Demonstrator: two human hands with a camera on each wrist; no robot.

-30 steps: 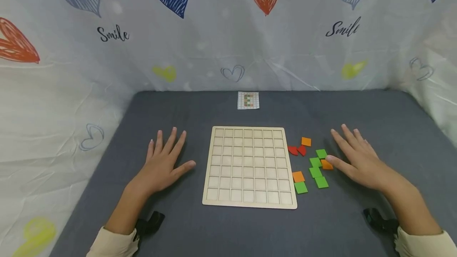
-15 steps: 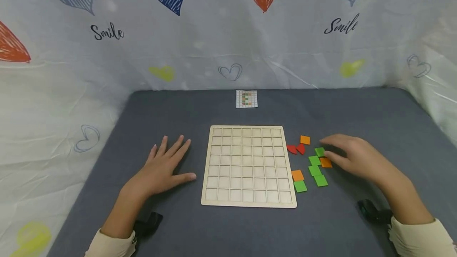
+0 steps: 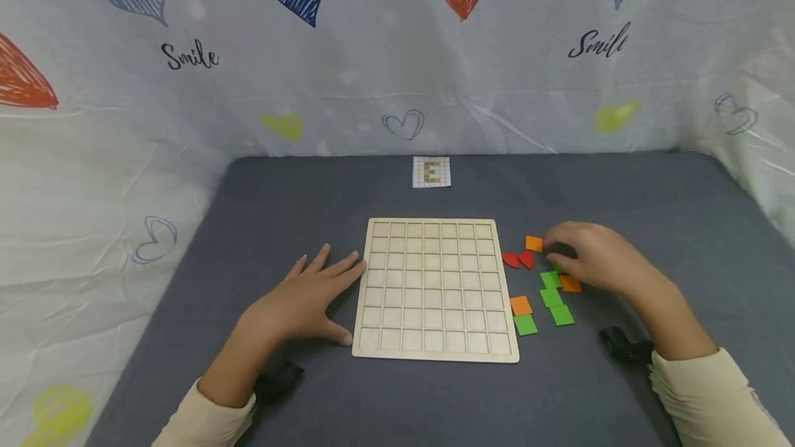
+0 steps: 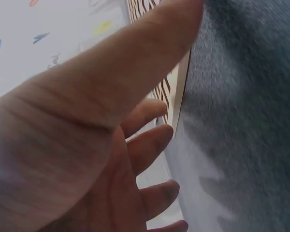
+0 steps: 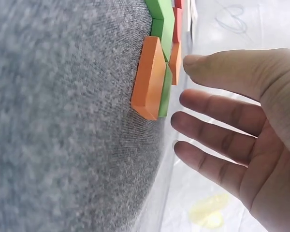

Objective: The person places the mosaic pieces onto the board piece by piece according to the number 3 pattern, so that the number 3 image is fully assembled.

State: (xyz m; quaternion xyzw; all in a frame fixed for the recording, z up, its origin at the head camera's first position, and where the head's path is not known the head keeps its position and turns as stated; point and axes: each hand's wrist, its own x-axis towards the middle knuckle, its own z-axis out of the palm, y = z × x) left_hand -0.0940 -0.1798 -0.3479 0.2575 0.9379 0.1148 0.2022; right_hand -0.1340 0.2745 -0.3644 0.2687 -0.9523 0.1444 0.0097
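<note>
A wooden grid board (image 3: 435, 288) lies flat on the grey table, its squares bare. At its left edge is my left hand (image 3: 301, 305), fingers spread; the index fingertip and thumb tip meet or nearly meet the frame. My right hand (image 3: 602, 257) hovers over the loose tiles, fingers slightly bent and holding nothing in the right wrist view. Closest to its fingertips are an orange tile (image 3: 533, 243) and a green tile (image 3: 557, 268) partly hidden beneath the hand. Another orange tile (image 5: 150, 79) stands out in the right wrist view.
Two red pieces (image 3: 518, 260) lie by the board's right edge. Lower down are an orange tile (image 3: 520, 305) and several green tiles (image 3: 562, 314). A small printed pattern card (image 3: 431, 172) sits behind the board, before a white curtain (image 3: 348, 74) with hearts.
My left hand has moved right, up to the board's edge. The right hand has moved inward over the tiles, its fingers bending from a flat spread. Board and tiles stay put.
</note>
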